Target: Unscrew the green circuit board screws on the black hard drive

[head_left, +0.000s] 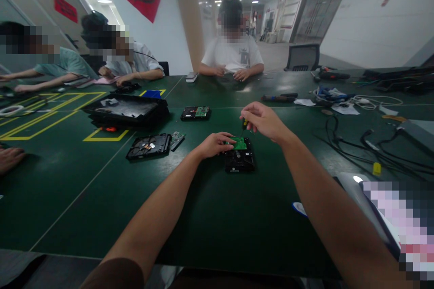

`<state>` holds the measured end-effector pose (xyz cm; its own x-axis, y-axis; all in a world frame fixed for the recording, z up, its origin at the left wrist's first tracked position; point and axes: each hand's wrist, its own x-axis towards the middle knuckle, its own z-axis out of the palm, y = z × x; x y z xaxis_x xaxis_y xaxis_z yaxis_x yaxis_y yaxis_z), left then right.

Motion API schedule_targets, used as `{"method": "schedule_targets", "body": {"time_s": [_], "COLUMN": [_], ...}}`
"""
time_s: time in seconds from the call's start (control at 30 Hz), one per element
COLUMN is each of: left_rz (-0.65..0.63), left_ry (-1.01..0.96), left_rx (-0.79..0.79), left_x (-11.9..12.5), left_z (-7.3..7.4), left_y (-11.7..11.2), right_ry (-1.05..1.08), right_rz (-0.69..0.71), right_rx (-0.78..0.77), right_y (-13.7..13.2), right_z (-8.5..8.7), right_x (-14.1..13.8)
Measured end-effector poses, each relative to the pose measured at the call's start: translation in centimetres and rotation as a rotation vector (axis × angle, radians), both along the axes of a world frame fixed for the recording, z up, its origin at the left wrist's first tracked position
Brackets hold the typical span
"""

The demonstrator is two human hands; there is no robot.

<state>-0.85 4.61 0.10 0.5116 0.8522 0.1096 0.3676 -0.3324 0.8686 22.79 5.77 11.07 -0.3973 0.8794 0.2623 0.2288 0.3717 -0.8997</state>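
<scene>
A black hard drive (239,162) lies flat on the table in front of me, with a green circuit board (240,144) on its far half. My left hand (216,144) grips the drive's left side, thumb and fingertips reaching onto the board. Above the far right part, my right hand (262,121) is closed around a small screwdriver with a black and yellow handle (244,123). Its shaft points down at the board; whether the tip sits in a screw is too small to tell. To the left lie another hard drive (149,146) and a loose circuit board (177,140).
Farther off are a third drive (195,113) and a stacked black tray (129,107). Black cables (359,144), a pair of blue-handled tools (334,94) and a phone-like device (379,216) are on the right. Several people sit around the green table (210,230).
</scene>
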Motion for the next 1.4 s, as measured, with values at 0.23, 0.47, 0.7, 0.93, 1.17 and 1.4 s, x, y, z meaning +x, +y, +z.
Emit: {"method": "schedule_targets", "body": {"time_s": [0.23, 0.47, 0.7, 0.93, 1.17, 1.4], "left_rz": [0.004, -0.001, 0.002, 0.023, -0.003, 0.003], "left_ry": [-0.004, -0.001, -0.018, 0.006, 0.000, 0.002], "left_rx": [-0.003, -0.012, -0.003, -0.019, -0.013, -0.009], "left_x": [0.01, 0.02, 0.03, 0.14, 0.10, 0.06], "left_z": [-0.27, -0.09, -0.10, 0.05, 0.15, 0.05], "left_y": [0.21, 0.13, 0.04, 0.01, -0.05, -0.03], "right_ry": [-0.017, -0.023, 0.057, -0.060, -0.007, 0.011], "right_rz": [0.008, -0.016, 0.074, 0.004, 0.007, 0.024], "right_rx": [0.005, -0.010, -0.087, 0.034, -0.037, -0.028], "right_y": [0.21, -0.26, -0.11, -0.05, -0.18, 0.22], "right_z": [-0.08, 0.21, -0.02, 0.05, 0.09, -0.17], "right_x": [0.07, 0.03, -0.16, 0.12, 0.04, 0.21]}}
